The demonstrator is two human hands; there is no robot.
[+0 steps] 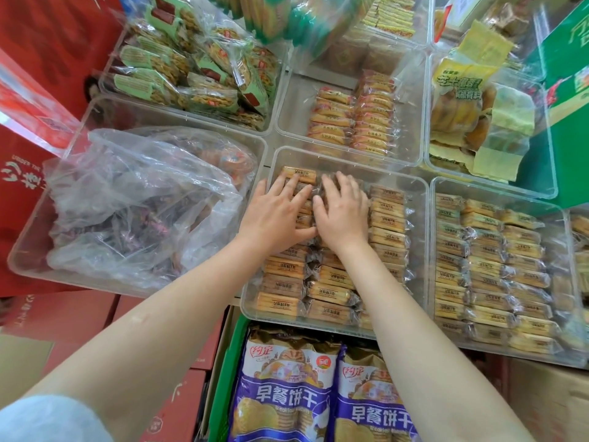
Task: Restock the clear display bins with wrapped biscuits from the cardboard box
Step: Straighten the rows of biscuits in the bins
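Note:
A clear display bin (417,199) in the middle holds rows of wrapped tan biscuits (331,291). Both my hands lie flat inside it on the far rows. My left hand (275,215) presses with spread, straight fingers on the left column of packets. Beside it, thumb to thumb, my right hand (342,212) rests palm down on the middle column. Neither hand grips a packet. The cardboard box is not in view.
A filled biscuit bin (497,272) stands to the right, a bin with a crumpled plastic bag (140,202) to the left. More clear bins sit behind. Purple biscuit bags (287,393) in a green crate lie near me. Red cartons stack at the left.

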